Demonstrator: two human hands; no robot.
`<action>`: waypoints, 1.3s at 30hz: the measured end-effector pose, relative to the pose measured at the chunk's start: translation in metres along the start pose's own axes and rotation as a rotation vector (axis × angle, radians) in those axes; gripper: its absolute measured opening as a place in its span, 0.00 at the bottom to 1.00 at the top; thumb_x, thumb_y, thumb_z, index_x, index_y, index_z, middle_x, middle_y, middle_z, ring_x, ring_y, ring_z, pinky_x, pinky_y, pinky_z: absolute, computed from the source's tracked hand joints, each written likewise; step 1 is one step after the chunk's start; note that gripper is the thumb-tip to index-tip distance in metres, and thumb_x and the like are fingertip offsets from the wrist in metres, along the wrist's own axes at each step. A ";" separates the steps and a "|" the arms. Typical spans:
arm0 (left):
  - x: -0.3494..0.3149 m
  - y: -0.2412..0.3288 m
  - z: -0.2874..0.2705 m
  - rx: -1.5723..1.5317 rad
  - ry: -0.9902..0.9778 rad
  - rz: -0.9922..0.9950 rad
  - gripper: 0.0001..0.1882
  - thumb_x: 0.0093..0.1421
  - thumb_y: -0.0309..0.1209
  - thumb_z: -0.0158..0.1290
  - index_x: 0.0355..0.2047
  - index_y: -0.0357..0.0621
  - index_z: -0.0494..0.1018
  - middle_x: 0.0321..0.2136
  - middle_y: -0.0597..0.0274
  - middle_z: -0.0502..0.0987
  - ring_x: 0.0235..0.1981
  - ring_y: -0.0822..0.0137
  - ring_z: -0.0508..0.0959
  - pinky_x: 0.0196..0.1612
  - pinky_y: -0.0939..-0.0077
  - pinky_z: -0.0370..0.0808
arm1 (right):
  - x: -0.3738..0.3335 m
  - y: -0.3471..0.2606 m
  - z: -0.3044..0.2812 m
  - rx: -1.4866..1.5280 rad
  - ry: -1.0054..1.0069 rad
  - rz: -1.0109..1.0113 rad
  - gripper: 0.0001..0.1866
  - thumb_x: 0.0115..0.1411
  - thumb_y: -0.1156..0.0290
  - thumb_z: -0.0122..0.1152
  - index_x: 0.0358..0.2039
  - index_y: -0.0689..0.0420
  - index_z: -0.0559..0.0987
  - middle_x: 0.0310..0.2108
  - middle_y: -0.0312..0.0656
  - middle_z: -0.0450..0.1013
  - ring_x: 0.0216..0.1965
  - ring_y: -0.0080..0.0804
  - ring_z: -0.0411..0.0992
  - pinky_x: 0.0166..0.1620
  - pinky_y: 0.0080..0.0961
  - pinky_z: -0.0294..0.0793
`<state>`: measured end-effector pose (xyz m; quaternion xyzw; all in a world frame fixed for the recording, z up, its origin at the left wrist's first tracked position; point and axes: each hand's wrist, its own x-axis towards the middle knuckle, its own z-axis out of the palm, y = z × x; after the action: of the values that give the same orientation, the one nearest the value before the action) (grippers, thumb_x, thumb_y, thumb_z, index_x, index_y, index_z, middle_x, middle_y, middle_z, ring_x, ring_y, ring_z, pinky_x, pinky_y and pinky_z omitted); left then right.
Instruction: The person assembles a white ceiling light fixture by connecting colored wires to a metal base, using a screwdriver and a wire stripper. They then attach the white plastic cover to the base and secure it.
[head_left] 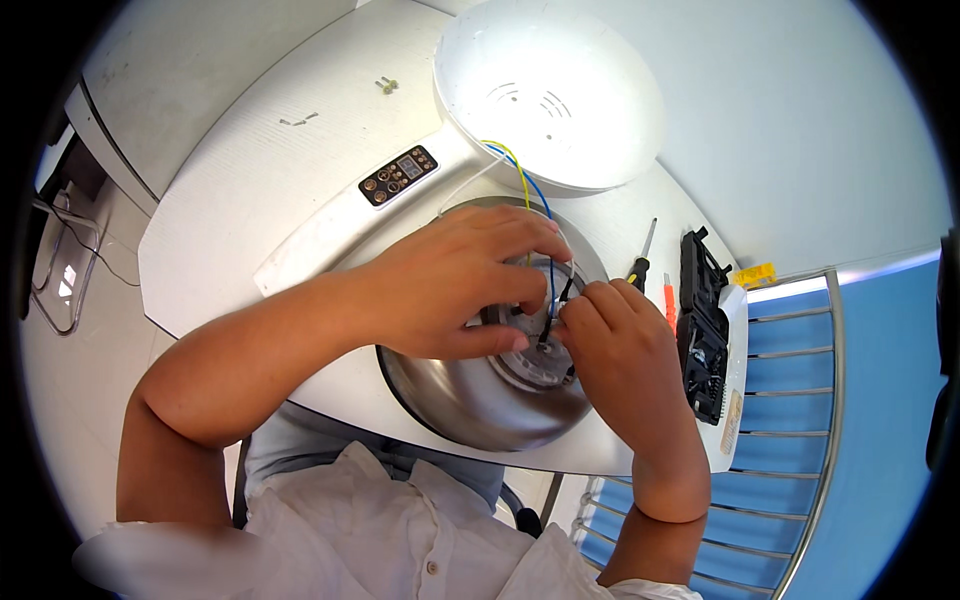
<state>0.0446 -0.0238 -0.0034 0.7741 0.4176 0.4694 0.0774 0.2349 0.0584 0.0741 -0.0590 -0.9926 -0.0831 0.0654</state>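
The steel bowl (455, 400) lies at the front edge of the desk (240, 215), under both hands. The left hand (455, 275) has thumb and fingers apart over it; whether the curled fingers of the right hand (628, 345) grip anything, I cannot tell.

The left hand (455, 275) is spread, its back upward, elbow bent outward; the right hand (625, 345) curls its fingers nearby.

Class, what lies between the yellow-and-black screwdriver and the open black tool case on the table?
In the head view, a slim orange-handled tool lies between the screwdriver and the tool case.
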 end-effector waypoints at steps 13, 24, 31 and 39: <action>-0.004 -0.001 0.003 0.005 0.009 -0.016 0.11 0.50 0.37 0.59 0.27 0.44 0.72 0.52 0.54 0.69 0.57 0.48 0.65 0.59 0.55 0.61 | -0.012 0.005 0.004 0.107 0.104 -0.009 0.13 0.42 0.79 0.59 0.32 0.58 0.74 0.28 0.39 0.67 0.30 0.36 0.67 0.32 0.28 0.69; -0.001 0.001 0.001 -0.002 -0.002 -0.029 0.11 0.48 0.34 0.62 0.27 0.44 0.72 0.51 0.53 0.69 0.57 0.48 0.66 0.59 0.54 0.62 | 0.000 0.004 -0.008 -0.050 -0.004 0.002 0.08 0.41 0.77 0.59 0.23 0.55 0.70 0.23 0.37 0.63 0.27 0.34 0.65 0.28 0.28 0.66; 0.000 -0.003 0.002 -0.008 0.000 -0.006 0.12 0.48 0.35 0.62 0.28 0.44 0.73 0.51 0.52 0.69 0.57 0.47 0.66 0.59 0.54 0.62 | 0.003 0.006 -0.009 -0.061 -0.021 0.029 0.08 0.45 0.77 0.63 0.26 0.56 0.74 0.24 0.37 0.66 0.27 0.36 0.68 0.28 0.30 0.69; -0.001 0.000 0.001 0.023 -0.012 -0.021 0.12 0.49 0.35 0.61 0.28 0.43 0.73 0.51 0.52 0.69 0.57 0.46 0.65 0.59 0.53 0.62 | 0.002 0.008 -0.020 0.130 -0.013 0.095 0.07 0.48 0.77 0.61 0.31 0.58 0.76 0.29 0.41 0.69 0.31 0.41 0.69 0.33 0.33 0.70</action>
<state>0.0448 -0.0240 -0.0048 0.7733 0.4307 0.4589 0.0762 0.2367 0.0627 0.0953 -0.1021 -0.9925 -0.0147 0.0664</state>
